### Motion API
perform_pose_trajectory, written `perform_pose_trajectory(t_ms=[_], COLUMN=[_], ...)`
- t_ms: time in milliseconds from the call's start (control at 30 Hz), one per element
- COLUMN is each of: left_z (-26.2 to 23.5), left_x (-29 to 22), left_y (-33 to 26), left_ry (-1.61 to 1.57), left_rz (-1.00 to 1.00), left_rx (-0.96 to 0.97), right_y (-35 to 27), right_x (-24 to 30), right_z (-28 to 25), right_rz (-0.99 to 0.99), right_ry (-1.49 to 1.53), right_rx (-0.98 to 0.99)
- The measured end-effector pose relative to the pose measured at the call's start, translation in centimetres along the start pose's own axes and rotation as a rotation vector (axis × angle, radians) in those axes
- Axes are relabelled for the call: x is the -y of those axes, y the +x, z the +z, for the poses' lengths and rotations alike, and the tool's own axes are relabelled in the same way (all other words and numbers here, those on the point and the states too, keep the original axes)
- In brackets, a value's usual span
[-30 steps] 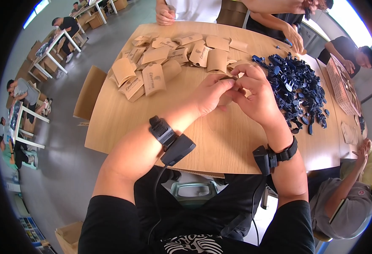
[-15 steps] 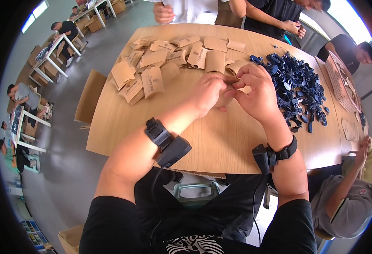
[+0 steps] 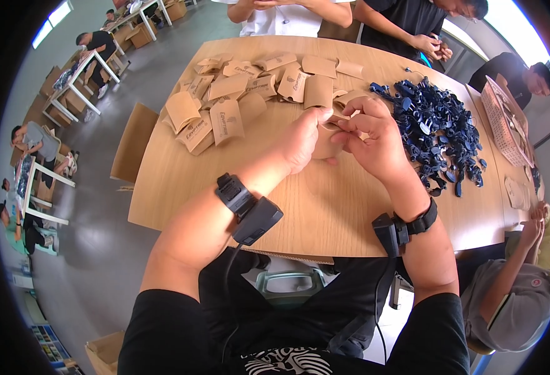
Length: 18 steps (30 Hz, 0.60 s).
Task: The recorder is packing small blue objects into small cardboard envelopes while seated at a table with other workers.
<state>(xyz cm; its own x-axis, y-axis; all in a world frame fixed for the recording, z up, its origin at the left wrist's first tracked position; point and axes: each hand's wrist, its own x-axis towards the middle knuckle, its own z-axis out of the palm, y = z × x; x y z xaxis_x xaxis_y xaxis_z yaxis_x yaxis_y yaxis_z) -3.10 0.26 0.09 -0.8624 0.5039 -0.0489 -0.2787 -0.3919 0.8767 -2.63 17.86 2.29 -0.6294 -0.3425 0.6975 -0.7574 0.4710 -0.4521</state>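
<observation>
My left hand (image 3: 302, 142) is closed around the side of a brown kraft-paper pillow box (image 3: 327, 145), held just above the wooden table. The fingers of my right hand (image 3: 375, 134) are bent and pinch at the box's upper end, where a flap edge shows. What lies inside the box is hidden. Beyond my left hand is a loose pile of similar brown pillow boxes (image 3: 227, 120), some with dark print. To the right of my right hand spreads a heap of small dark blue corded items (image 3: 440, 134) with oval parts; their exact kind is unclear.
The wooden table (image 3: 275, 212) has its curved near edge before my lap. A pink plastic basket (image 3: 503, 125) stands at the right, and an open cardboard box (image 3: 134, 142) is beside the table's left edge. Co-workers sit or stand across the table and at the right.
My right-hand fingers have shifted slightly at the box's upper end, and more of its flap edge shows. My left hand keeps hold. The person across in white has brought both hands together.
</observation>
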Motion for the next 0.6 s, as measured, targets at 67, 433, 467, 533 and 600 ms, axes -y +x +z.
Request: perform_pose_trajectory(t_ms=[67,433,467,533,600], left_z=[0.0,-0.3,0.0,0.8,1.3], left_x=[-0.1,0.1,0.2,0.6,0.5], left_y=[0.1,0.0,0.0,0.0,-0.2], left_ry=[-0.064,0.081,0.079,0.193,0.144], left_rz=[-0.02,0.018,0.02,0.149,0.162], left_rx=[0.014,0.124,0.125,0.076,0.083], right_y=[0.1,0.2,0.3,0.4,0.3], right_x=[-0.1,0.1,0.1,0.2,0.7], right_z=[-0.2,-0.3,-0.3,-0.4,-0.3], right_rz=[-0.02,-0.05,-0.051,-0.097,-0.062], right_ry=[-0.018,-0.132,-0.134,-0.094,-0.102], right_rx=[-0.01,-0.048,-0.047,0.007,0.031])
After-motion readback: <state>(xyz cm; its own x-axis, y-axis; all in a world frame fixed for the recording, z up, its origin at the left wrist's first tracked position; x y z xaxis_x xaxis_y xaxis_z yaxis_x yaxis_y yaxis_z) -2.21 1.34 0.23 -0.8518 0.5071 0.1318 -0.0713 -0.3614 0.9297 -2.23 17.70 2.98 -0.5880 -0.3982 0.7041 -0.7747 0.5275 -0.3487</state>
